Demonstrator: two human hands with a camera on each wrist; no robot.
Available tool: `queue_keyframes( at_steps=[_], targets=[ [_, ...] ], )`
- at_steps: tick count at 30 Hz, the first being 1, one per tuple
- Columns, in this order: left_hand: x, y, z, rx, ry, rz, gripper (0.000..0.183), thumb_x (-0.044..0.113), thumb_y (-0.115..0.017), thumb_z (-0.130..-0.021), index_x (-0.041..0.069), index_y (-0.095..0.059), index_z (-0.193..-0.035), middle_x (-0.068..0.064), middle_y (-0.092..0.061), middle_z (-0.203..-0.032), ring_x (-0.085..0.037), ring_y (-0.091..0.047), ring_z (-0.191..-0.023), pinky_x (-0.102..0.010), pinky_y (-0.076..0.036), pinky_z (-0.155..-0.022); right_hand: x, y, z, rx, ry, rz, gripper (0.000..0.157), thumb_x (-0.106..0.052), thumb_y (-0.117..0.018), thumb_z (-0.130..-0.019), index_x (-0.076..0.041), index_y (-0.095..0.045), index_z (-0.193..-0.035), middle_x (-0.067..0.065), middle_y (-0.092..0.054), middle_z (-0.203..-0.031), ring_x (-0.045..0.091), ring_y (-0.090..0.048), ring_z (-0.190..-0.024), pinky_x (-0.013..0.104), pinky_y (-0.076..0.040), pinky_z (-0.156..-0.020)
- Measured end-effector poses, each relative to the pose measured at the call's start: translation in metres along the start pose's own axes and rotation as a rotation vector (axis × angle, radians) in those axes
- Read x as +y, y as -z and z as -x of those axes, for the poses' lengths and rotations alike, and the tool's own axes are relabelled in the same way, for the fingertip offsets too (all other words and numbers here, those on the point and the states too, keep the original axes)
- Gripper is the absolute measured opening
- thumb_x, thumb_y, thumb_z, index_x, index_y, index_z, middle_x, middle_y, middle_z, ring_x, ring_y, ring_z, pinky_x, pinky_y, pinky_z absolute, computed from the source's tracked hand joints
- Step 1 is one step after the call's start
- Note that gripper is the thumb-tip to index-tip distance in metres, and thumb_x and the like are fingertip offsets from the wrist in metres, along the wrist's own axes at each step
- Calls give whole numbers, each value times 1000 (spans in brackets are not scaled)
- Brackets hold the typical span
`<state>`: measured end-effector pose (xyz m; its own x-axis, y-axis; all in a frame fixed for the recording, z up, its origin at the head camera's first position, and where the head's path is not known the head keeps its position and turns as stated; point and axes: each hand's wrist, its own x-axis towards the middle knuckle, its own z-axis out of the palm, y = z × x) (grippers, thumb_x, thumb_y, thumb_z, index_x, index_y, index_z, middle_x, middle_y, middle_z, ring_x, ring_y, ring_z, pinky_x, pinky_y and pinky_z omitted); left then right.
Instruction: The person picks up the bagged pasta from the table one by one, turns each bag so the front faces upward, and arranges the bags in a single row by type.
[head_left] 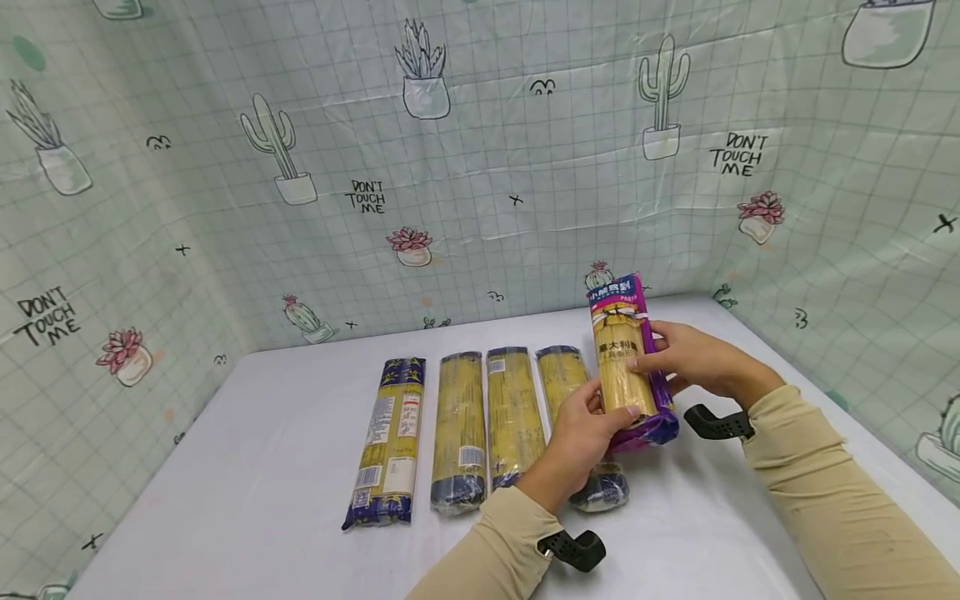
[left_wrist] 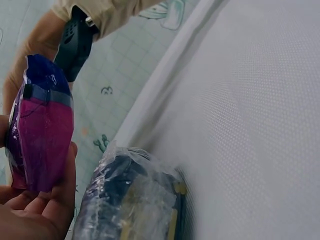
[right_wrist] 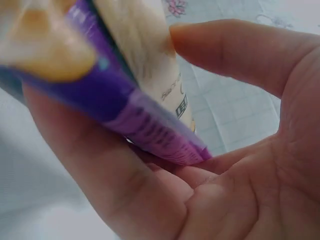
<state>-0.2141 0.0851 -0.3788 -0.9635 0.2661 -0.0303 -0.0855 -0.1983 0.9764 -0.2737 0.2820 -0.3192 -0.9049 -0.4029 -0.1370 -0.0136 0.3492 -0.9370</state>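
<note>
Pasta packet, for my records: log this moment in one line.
left hand: holds pasta packet; right hand: holds pasta packet; four other packets: on table

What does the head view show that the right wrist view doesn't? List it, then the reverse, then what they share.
Only the head view: four packets lying on the table and both tan sleeves.

Only the right wrist view: the right palm, and small print along a purple edge.

Both: the held packet, the right hand gripping it, and the patterned cloth.
</note>
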Motion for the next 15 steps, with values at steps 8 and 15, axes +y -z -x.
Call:
queue_keyframes(
  at_steps=[8,15],
  targets=[
    [0,1,1,44,-52,-112,45,17,-79,-88,23,-64,-130,6,-69,-104,-14,-67,-93,-36,-56,-83,-1,-5,-2,19,2,2,76,-21,-69,-95,8,-23,-150,24,-61,-118,32,-67,-96,51,-57,-78],
    [1,3,0,7,-92,-139,48,20,-78,-90,23,-61,-135,6,-67,-104,-12,-67,-91,-33,-57,-79,1,-5,-2,39,22,-9,76,-16,-68,-96,9,-21,-150,24,-62,-118,30,-68,-96,50,-57,-79]
  ],
)
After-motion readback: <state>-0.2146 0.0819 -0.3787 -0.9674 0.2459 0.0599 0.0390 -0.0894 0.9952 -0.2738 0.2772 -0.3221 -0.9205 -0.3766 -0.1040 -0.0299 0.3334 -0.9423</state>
